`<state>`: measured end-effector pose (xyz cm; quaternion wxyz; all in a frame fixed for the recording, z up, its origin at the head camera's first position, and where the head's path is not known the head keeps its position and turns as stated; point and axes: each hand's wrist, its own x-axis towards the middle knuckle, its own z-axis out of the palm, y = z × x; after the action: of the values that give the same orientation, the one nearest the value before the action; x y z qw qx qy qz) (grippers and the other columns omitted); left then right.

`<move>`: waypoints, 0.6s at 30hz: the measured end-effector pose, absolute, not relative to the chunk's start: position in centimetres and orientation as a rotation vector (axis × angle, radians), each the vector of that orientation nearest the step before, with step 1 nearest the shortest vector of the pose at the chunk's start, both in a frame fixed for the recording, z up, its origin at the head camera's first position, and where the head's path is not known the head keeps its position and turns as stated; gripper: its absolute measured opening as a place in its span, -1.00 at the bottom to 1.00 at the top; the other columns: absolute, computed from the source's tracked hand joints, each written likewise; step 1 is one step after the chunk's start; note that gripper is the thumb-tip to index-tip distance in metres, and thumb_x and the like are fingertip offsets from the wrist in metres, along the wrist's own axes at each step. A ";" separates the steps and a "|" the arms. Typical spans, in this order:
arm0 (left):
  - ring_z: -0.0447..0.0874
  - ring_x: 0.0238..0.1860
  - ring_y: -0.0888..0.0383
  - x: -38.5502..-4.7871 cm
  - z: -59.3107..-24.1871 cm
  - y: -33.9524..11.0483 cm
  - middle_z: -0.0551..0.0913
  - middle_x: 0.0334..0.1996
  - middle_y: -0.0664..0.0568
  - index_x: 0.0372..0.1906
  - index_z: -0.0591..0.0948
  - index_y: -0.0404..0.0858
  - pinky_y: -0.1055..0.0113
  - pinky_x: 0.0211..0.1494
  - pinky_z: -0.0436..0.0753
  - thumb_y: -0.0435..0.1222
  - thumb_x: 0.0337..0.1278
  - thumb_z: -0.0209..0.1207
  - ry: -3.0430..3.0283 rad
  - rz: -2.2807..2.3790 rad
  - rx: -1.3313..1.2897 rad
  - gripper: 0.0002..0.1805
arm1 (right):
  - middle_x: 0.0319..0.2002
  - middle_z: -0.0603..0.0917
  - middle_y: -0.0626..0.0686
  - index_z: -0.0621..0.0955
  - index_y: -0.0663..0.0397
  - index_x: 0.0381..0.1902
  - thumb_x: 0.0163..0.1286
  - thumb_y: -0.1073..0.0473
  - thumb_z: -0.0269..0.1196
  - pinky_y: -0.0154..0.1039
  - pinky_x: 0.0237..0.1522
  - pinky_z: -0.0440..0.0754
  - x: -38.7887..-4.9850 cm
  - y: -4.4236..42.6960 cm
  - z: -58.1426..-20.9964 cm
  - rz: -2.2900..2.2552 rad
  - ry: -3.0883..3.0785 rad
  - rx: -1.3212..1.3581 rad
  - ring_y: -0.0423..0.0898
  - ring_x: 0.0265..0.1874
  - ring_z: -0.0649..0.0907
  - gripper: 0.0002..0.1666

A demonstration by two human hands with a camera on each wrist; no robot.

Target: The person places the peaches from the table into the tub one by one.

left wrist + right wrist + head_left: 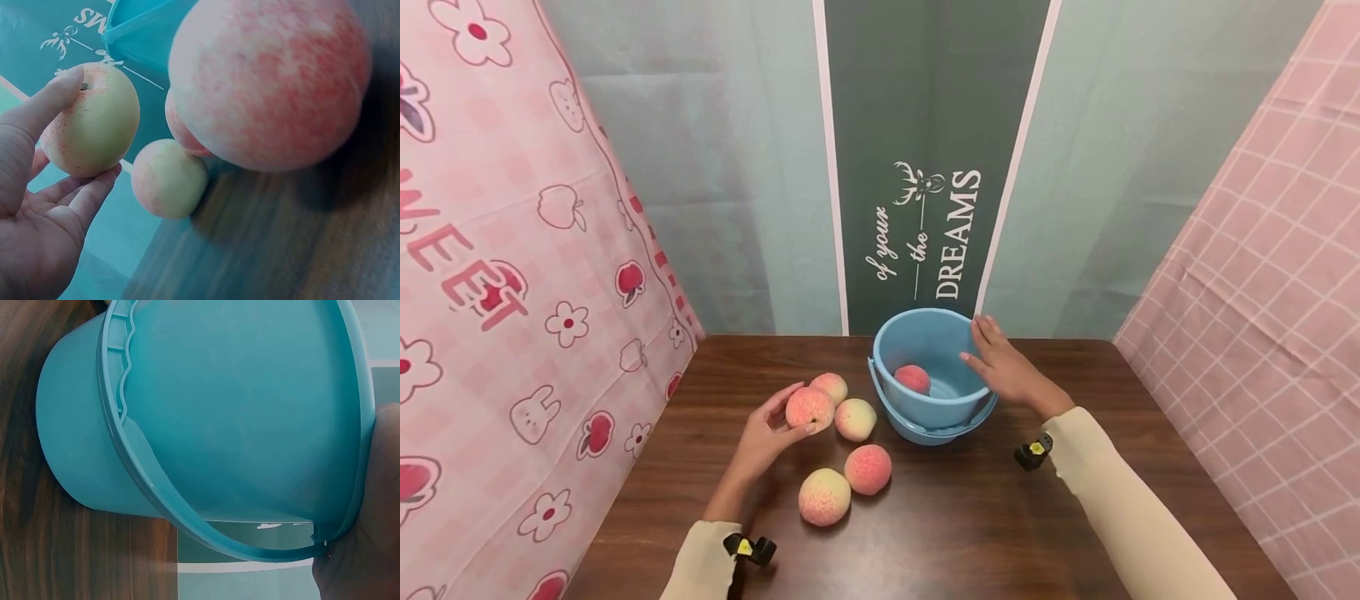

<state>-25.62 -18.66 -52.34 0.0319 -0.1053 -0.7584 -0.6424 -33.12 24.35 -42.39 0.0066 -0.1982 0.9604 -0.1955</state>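
one peach [810,409] is resting in the person's left hand [769,429], and i am seeing the thumb and the fingers gripping it from two sides. from my far place i am not able to tell if its underside is touching the table [955,533]. just behind it a half-hidden peach [831,387] is lying, and beside it, to the right, a pale peach [855,420] is sitting. nearer to the person, a pink peach [868,469] and a speckled peach [824,497] are lying close together; whether these two are touching, i cannot tell.

to the right of these fruits the blue bucket [936,417] is standing upright, with its handle [951,432] hanging low around the front. inside, a red peach [913,379] is lying toward the left wall. the right hand [1006,362] is resting on the right part of the rim, its fingers looking rather straight. so the two hands are working well apart, with the bucket between them. cream sleeves [1120,500] are covering both forearms. behind the table a green cloth [932,83] is hanging, showing white letters and a deer head, and pink cloths [1262,250] are hanging at both sides.
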 end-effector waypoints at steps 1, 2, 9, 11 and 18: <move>0.44 0.39 -0.02 -25.6 -52.2 -18.5 0.50 0.38 -0.04 0.41 0.47 -0.09 0.09 0.37 0.48 -0.28 0.09 0.48 -2.332 -1.979 -0.328 -0.26 | 0.64 -0.21 0.18 -0.14 0.17 0.63 0.60 -0.26 -0.08 0.36 0.47 0.00 -33.1 24.4 -42.4 -0.614 3.004 -0.619 0.20 0.60 -0.23 -0.04; 0.45 0.39 -0.02 -25.7 -52.1 -18.4 0.50 0.37 -0.03 0.41 0.47 -0.10 0.13 0.36 0.50 -0.28 0.09 0.49 -2.326 -1.981 -0.330 -0.26 | 0.64 -0.21 0.18 -0.14 0.17 0.63 0.60 -0.26 -0.08 0.36 0.47 0.00 -33.1 24.4 -42.4 -0.614 3.003 -0.619 0.20 0.60 -0.23 -0.04; 0.52 0.33 -0.01 -25.9 -51.4 -17.9 0.53 0.34 -0.05 0.40 0.49 -0.11 0.34 0.22 0.59 -0.33 0.06 0.50 -2.276 -2.003 -0.368 -0.25 | 0.64 -0.22 0.16 -0.15 0.14 0.63 0.60 -0.25 -0.07 0.38 0.45 0.03 -33.0 24.2 -42.1 -0.629 3.006 -0.602 0.20 0.60 -0.23 -0.04; 0.51 0.33 0.00 -26.0 -51.2 -17.8 0.53 0.35 -0.04 0.40 0.49 -0.08 0.34 0.23 0.58 -0.32 0.06 0.50 -2.281 -1.999 -0.369 -0.25 | 0.64 -0.22 0.16 -0.15 0.15 0.63 0.60 -0.24 -0.06 0.38 0.44 0.04 -32.9 24.1 -42.0 -0.631 3.007 -0.600 0.20 0.60 -0.24 -0.04; 0.52 0.32 -0.01 -25.9 -50.5 -17.3 0.55 0.33 -0.05 0.40 0.49 -0.08 0.34 0.24 0.58 -0.33 0.06 0.50 -2.272 -2.007 -0.381 -0.25 | 0.64 -0.23 0.16 -0.15 0.14 0.63 0.60 -0.23 -0.06 0.37 0.46 0.02 -32.8 24.3 -42.3 -0.643 3.003 -0.589 0.19 0.60 -0.25 -0.05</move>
<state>-25.93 -17.32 -50.53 0.0431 -0.1245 -0.7429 -0.6563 -32.77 24.26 -42.27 0.0074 -0.1884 0.9603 -0.2058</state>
